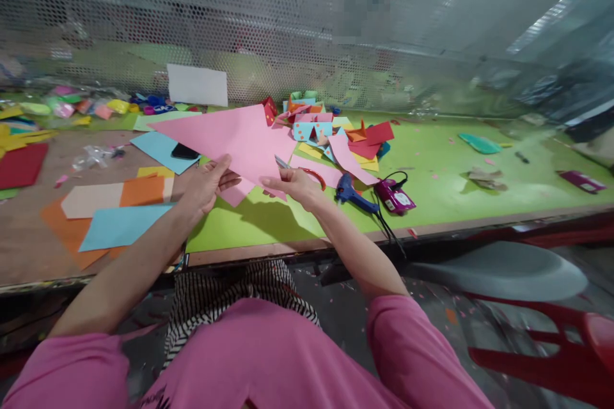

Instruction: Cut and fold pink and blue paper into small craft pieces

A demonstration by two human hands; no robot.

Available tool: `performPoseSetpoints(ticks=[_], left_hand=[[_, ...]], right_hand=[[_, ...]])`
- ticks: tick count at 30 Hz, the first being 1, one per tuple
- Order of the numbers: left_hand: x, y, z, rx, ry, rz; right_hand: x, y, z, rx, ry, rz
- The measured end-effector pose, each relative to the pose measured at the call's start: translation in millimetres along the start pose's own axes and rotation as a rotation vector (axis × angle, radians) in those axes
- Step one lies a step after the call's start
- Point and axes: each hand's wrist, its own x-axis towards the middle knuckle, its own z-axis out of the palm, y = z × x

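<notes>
Writing: black lettering [158, 399] on the pink shirt [268, 358], cut off by the view's lower edge and unreadable.
Labels: white patches on the purple box [394, 196] just right of the blue glue gun [355, 193]; their print is too small to make out.
Pink paper sheet [244, 140]: plain and flat-coloured, a long point at its left end; held above the green-covered worktop [230, 236], left of the glue gun. A pink corner shows below it, whether folded or separate I cannot tell.
Left hand [207, 186]: thumb on top, fingers beneath, pinching the sheet's lower edge.
Right hand [297, 185]: thumb and fingers pinching the sheet's lower right, left of the glue gun.
Scissors [314, 174]: red handle beside the right hand, blades by the sheet; how they are gripped is hidden.
Polka-dot cutout [303, 133]: light blue with orange dots, behind and left of the glue gun.
</notes>
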Motion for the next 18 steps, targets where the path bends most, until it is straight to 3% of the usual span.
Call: performPoseSetpoints(ticks=[4,9,18], left_hand=[[-4,0,3.2,-0.03,0.032,0.036],[-3,1,2.1,-0.067,0.07,0.041],[-1,23,-27.1,-0.071,0.132,0.123]], right_hand=[[1,2,3,-0.027,-0.077,-0.002],[0,-2,7,-0.014,-0.062,0.02],[-3,8,-4,0.047,-0.09,0.032]])
